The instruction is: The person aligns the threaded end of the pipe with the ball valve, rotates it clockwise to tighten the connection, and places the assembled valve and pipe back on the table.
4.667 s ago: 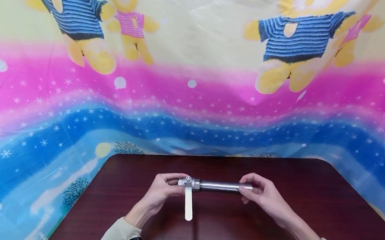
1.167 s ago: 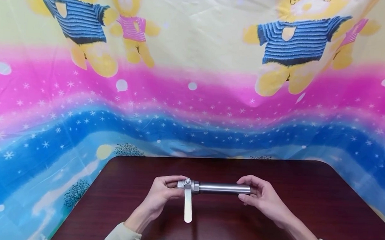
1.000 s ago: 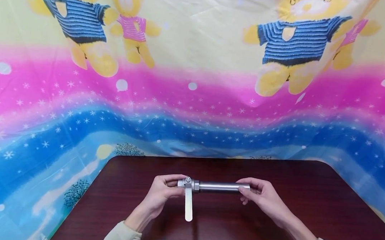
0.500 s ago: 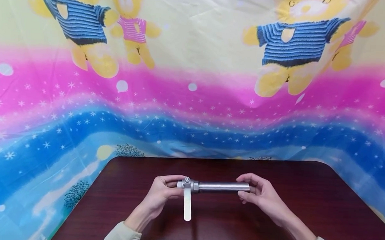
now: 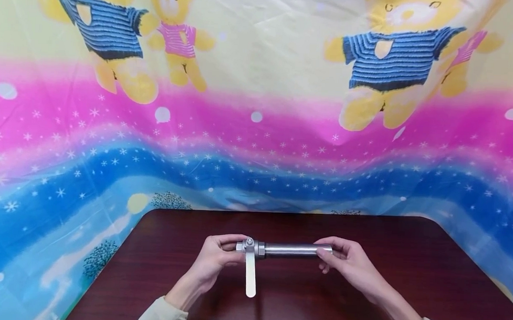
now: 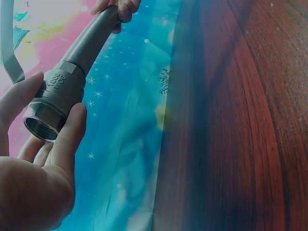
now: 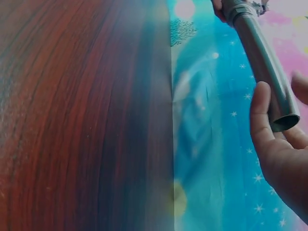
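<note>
A ball valve [image 5: 255, 247] joined to a straight steel pipe [image 5: 291, 250] lies level between my hands, above the table. Its flat metal lever [image 5: 250, 276] points toward me. My left hand [image 5: 211, 259] grips the valve body at its free end, thumb in front and fingers behind. In the left wrist view the valve [image 6: 60, 86] shows raised lettering and an uncovered threaded opening. At the other end, my right hand [image 5: 353, 260] pinches the pipe, thumb across its front. The right wrist view shows the hollow pipe [image 7: 267, 62] with fingers around its plain end.
Under the hands is a dark reddish-brown wooden table [image 5: 293, 295] with rounded far corners. A printed cloth [image 5: 257, 145] with bears and snowflakes hangs behind it and along both sides.
Half a second ago my right thumb was off the pipe's front; now it lies across it, as one second ago. The left hand, valve and lever stay nearly in place.
</note>
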Demonstrator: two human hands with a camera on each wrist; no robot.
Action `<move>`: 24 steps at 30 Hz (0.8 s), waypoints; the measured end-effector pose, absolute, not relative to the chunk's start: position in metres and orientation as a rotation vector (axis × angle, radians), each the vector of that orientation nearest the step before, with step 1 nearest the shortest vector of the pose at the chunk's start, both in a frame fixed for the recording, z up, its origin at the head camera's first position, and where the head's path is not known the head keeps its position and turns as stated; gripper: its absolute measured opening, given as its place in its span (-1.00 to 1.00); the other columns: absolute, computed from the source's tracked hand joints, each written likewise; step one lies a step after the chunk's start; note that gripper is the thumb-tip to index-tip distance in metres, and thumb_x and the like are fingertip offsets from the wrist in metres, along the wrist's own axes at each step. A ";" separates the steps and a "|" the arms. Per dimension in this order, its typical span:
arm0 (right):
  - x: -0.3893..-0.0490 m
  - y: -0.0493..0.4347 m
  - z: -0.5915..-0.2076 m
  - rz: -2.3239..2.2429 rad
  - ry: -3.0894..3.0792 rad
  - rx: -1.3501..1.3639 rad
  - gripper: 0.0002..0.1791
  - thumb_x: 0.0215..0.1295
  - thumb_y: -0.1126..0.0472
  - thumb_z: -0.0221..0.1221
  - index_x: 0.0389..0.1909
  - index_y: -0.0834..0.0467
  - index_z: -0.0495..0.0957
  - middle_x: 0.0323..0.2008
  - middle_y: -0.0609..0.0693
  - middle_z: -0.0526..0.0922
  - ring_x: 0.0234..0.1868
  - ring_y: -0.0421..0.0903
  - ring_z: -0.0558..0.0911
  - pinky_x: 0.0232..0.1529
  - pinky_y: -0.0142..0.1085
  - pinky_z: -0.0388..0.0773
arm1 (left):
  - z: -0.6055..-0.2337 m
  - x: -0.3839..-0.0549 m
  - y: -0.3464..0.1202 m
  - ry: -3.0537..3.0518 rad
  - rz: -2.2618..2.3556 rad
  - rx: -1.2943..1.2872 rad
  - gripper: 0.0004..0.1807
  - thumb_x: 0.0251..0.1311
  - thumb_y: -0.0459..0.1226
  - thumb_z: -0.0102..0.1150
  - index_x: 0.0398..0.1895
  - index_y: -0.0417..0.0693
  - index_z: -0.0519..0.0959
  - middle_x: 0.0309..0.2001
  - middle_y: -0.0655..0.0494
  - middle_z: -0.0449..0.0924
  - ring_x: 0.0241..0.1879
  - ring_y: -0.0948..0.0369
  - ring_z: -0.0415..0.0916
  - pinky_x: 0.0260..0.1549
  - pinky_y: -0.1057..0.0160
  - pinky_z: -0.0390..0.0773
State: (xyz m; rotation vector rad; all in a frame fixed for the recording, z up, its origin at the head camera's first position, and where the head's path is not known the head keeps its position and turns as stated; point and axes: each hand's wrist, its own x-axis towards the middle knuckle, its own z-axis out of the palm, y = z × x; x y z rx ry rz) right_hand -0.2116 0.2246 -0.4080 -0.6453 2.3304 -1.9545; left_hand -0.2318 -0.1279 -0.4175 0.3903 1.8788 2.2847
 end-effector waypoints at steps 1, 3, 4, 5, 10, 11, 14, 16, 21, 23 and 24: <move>-0.212 0.225 -0.408 -1.956 2.323 -0.637 -0.58 0.45 0.27 0.32 0.23 0.34 0.55 -0.09 0.23 0.69 -0.27 -0.02 0.74 -0.18 -0.09 0.75 | -0.417 -0.232 -0.128 1.876 2.287 0.388 -0.47 0.00 -0.59 0.39 0.15 -0.43 0.66 -0.08 -0.19 0.77 -0.19 0.16 0.76 -0.23 0.22 0.73; -0.212 0.226 -0.409 -1.964 2.293 -0.662 -0.55 0.42 0.32 0.33 0.25 0.37 0.52 -0.03 0.29 0.66 -0.25 0.02 0.75 -0.17 -0.07 0.75 | -0.417 -0.232 -0.127 1.872 2.289 0.385 -0.47 0.00 -0.59 0.39 0.15 -0.44 0.66 -0.08 -0.19 0.77 -0.19 0.15 0.76 -0.23 0.23 0.73; -0.212 0.226 -0.409 -1.965 2.280 -0.676 -0.53 0.40 0.35 0.34 0.26 0.38 0.50 -0.01 0.30 0.65 -0.24 0.04 0.75 -0.17 -0.06 0.75 | -0.418 -0.232 -0.127 1.871 2.288 0.383 -0.47 0.01 -0.59 0.39 0.15 -0.44 0.65 -0.08 -0.19 0.77 -0.19 0.15 0.76 -0.22 0.22 0.74; -0.212 0.226 -0.410 -1.959 2.278 -0.679 -0.53 0.40 0.35 0.34 0.26 0.38 0.50 0.00 0.31 0.65 -0.24 0.04 0.75 -0.17 -0.07 0.75 | -0.418 -0.232 -0.127 1.868 2.287 0.380 -0.47 0.01 -0.59 0.39 0.16 -0.44 0.65 -0.08 -0.19 0.77 -0.19 0.15 0.76 -0.21 0.21 0.74; -0.213 0.226 -0.409 -1.903 2.329 -0.615 -0.59 0.49 0.21 0.30 0.24 0.34 0.57 -0.16 0.24 0.70 -0.26 0.06 0.73 -0.15 -0.08 0.74 | -0.418 -0.232 -0.127 1.869 2.278 0.384 -0.46 0.03 -0.59 0.38 0.18 -0.48 0.62 -0.07 -0.18 0.77 -0.18 0.16 0.76 -0.18 0.18 0.74; -0.213 0.226 -0.408 -1.908 2.321 -0.610 -0.57 0.49 0.22 0.30 0.25 0.34 0.56 -0.13 0.24 0.70 -0.24 0.06 0.73 -0.13 -0.08 0.74 | -0.418 -0.232 -0.127 1.868 2.279 0.382 -0.45 0.03 -0.59 0.37 0.19 -0.48 0.62 -0.07 -0.18 0.77 -0.18 0.16 0.76 -0.19 0.18 0.74; -0.212 0.227 -0.408 -1.939 2.282 -0.635 -0.53 0.44 0.30 0.32 0.28 0.39 0.50 -0.04 0.28 0.65 -0.20 0.07 0.74 -0.12 -0.08 0.74 | -0.419 -0.233 -0.127 1.865 2.281 0.379 -0.44 0.02 -0.60 0.36 0.20 -0.49 0.61 -0.07 -0.19 0.77 -0.18 0.16 0.76 -0.20 0.21 0.74; -0.212 0.227 -0.408 -1.946 2.282 -0.639 -0.55 0.44 0.31 0.31 0.26 0.39 0.50 -0.04 0.26 0.65 -0.20 0.05 0.74 -0.13 -0.08 0.74 | -0.419 -0.233 -0.126 1.866 2.280 0.378 -0.45 0.02 -0.60 0.36 0.19 -0.48 0.62 -0.07 -0.18 0.77 -0.19 0.17 0.75 -0.22 0.23 0.73; -0.212 0.225 -0.408 -1.936 2.327 -0.636 -0.59 0.49 0.26 0.28 0.25 0.36 0.53 -0.21 0.18 0.68 -0.31 -0.02 0.71 -0.24 -0.15 0.73 | -0.419 -0.234 -0.125 1.864 2.282 0.380 -0.46 0.02 -0.60 0.37 0.18 -0.48 0.63 -0.08 -0.17 0.77 -0.20 0.18 0.75 -0.24 0.24 0.73; -0.212 0.225 -0.408 -1.946 2.322 -0.674 -0.59 0.46 0.30 0.30 0.24 0.38 0.51 -0.20 0.23 0.66 -0.33 0.00 0.70 -0.29 -0.17 0.72 | -0.419 -0.235 -0.125 1.859 2.285 0.382 -0.46 0.02 -0.61 0.37 0.18 -0.49 0.62 -0.09 -0.18 0.77 -0.21 0.17 0.75 -0.24 0.24 0.73; -0.213 0.225 -0.407 -1.944 2.326 -0.674 -0.59 0.45 0.31 0.31 0.23 0.36 0.52 -0.20 0.24 0.65 -0.34 0.02 0.70 -0.30 -0.17 0.72 | -0.419 -0.235 -0.125 1.856 2.286 0.382 -0.46 0.02 -0.61 0.36 0.18 -0.49 0.62 -0.09 -0.18 0.77 -0.21 0.17 0.75 -0.24 0.24 0.73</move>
